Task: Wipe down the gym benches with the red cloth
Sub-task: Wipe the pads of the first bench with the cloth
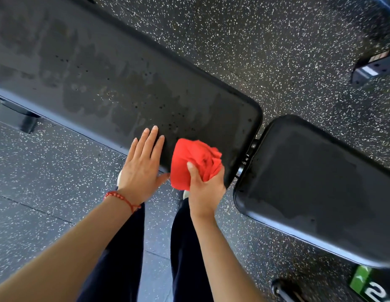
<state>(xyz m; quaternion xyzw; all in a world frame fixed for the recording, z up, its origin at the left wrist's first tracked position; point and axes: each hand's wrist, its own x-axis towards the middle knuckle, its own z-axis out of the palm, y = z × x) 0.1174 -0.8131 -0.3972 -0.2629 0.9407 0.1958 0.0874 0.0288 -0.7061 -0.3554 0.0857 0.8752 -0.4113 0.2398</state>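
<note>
A long black bench pad (107, 79) runs from upper left to centre, its surface streaked with damp patches and droplets. A shorter black seat pad (316, 188) follows it at the right, with a hinge gap between them. My right hand (204, 188) grips a bunched red cloth (194, 159) at the long pad's near corner. My left hand (141, 162) lies flat, fingers spread, on the pad's near edge just left of the cloth.
Speckled dark rubber floor (277, 51) surrounds the bench. A bench foot (26, 120) sticks out at the left. Metal equipment (375, 68) stands at the upper right, and a green-labelled weight (364, 282) lies at the lower right. My dark-trousered legs stand below the hands.
</note>
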